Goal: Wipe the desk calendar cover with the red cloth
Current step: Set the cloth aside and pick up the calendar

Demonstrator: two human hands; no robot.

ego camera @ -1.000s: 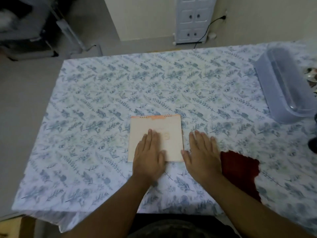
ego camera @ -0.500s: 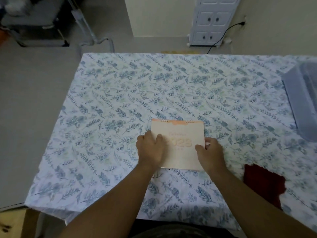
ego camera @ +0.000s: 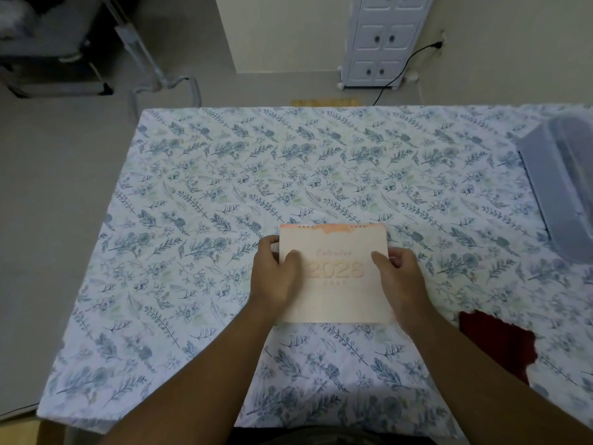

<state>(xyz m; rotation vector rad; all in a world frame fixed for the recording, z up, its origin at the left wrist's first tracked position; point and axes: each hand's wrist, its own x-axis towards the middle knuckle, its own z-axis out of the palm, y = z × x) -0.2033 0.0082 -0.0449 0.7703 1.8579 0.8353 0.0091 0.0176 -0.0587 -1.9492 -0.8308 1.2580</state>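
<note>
The desk calendar [ego camera: 333, 248] has a pale peach cover with "2023" on it and a spiral binding along its far edge. It is tilted up off the table, cover toward me. My left hand [ego camera: 272, 277] grips its left edge, thumb on the cover. My right hand [ego camera: 396, 277] grips its right edge the same way. The red cloth [ego camera: 495, 345] lies flat on the tablecloth to the right of my right forearm, apart from both hands.
The table [ego camera: 224, 187] wears a white cloth with blue leaf print. A translucent grey plastic container [ego camera: 564, 191] lies at the right edge. Beyond the table are a white drawer cabinet [ego camera: 382, 40] with a black cable and a metal chair frame [ego camera: 154, 69].
Both hands went from lying flat on and beside the calendar to gripping its side edges. The calendar has been raised and tilted toward me. The cloth has not moved.
</note>
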